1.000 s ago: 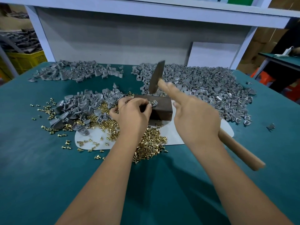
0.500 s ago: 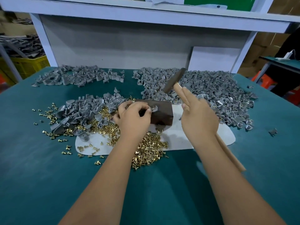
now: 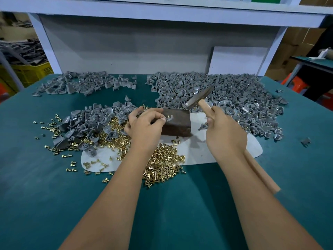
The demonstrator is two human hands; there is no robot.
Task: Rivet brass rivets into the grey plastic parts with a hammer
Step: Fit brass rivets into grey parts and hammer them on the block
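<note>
My left hand [image 3: 146,123] pinches a small grey plastic part [image 3: 169,118] with a brass rivet standing in it, held on top of a dark metal block [image 3: 177,125]. My right hand [image 3: 225,134] grips the wooden handle of a hammer [image 3: 199,97], whose steel head hovers just above and right of the block. Loose brass rivets [image 3: 162,166] lie heaped in front of the block. A pile of grey parts [image 3: 90,121] lies to the left.
A white sheet [image 3: 203,150] lies under the block on the green table [image 3: 54,195]. A large heap of grey parts [image 3: 234,98] fills the back right, a smaller one [image 3: 81,84] the back left. A grey panel stands behind.
The hammer head has swung down from upright above the block to a low tilt close to its right end. My left hand still holds the part on the block.
</note>
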